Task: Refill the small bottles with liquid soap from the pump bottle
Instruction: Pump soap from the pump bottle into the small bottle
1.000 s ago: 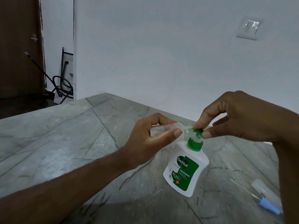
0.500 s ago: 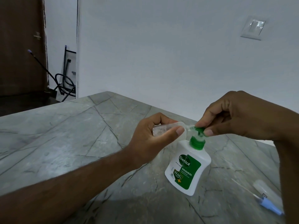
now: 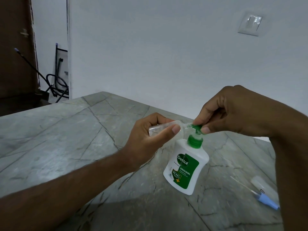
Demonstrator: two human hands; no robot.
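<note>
A white pump bottle with a green label and green collar stands on the grey marble table. Its green pump head is pinched between the thumb and fingers of my right hand. My left hand holds a small clear bottle on its side, with the open mouth pressed against the pump's spout. Most of the small bottle is hidden by my fingers.
At the table's right edge lie another small clear bottle and a blue spray cap with a thin tube. The white wall carries a switch plate. Cables and a stand sit on the floor at the far left.
The pump head has risen, so the stem above the green collar now shows. Both hands keep their hold, and the view has shifted slightly.
</note>
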